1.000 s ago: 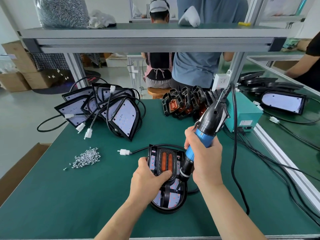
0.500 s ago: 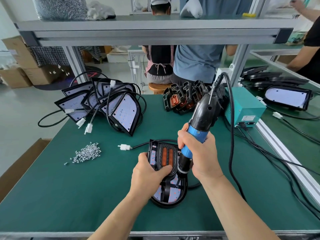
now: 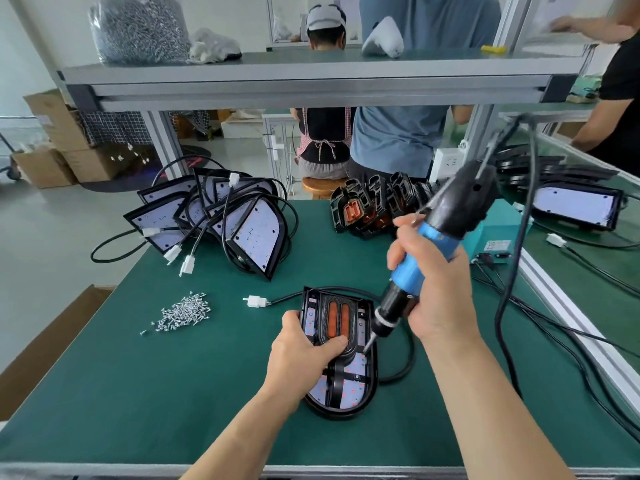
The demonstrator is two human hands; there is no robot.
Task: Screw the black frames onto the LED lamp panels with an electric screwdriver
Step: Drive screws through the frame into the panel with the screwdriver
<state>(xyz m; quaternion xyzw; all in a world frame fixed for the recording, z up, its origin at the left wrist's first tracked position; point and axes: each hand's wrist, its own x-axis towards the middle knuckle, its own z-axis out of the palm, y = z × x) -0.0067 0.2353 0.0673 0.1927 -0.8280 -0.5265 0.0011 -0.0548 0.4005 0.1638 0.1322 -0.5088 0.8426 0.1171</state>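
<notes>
You seem mid-screw: left hand (image 3: 304,355) clamped on the frame (image 3: 343,297), right hand (image 3: 436,292) wrapped round the screwdriver (image 3: 433,242), bit (image 3: 367,344) just past your left thumb (image 3: 333,342); next, press straight down.

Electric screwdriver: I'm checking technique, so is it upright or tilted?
Tilted. The electric screwdriver, gripped by the right hand, leans up and rightward from its bit tip, which sits at the framed LED lamp panel.
</notes>
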